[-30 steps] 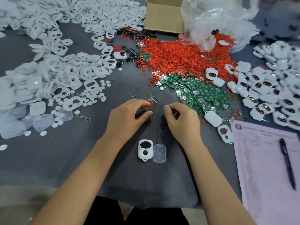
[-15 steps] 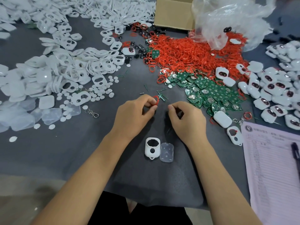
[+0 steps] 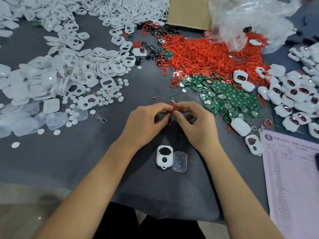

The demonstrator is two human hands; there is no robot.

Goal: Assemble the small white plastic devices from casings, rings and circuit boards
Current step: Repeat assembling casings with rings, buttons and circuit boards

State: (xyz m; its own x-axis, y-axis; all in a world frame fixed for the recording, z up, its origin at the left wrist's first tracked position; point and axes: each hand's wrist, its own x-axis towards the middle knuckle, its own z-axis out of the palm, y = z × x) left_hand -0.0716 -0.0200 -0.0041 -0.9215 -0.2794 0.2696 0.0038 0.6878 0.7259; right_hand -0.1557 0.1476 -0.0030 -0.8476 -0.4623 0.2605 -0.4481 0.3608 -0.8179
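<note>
A red ring (image 3: 173, 106) is pinched between both hands (image 3: 172, 121) at frame centre, where it could be dropped into clutter if the grip slips.

Assembly workshop bench: bulk heaps of white casings (image 3: 72, 69), red rings (image 3: 207, 54), circuit boards (image 3: 229, 97), worksheet (image 3: 291, 178).

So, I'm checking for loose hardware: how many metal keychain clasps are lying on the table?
2 that I can make out. One clasp lies left of the left hand, by the clear covers. Another clasp lies right of the right hand, beside a closed white casing. Others may be buried in the piles.
</note>
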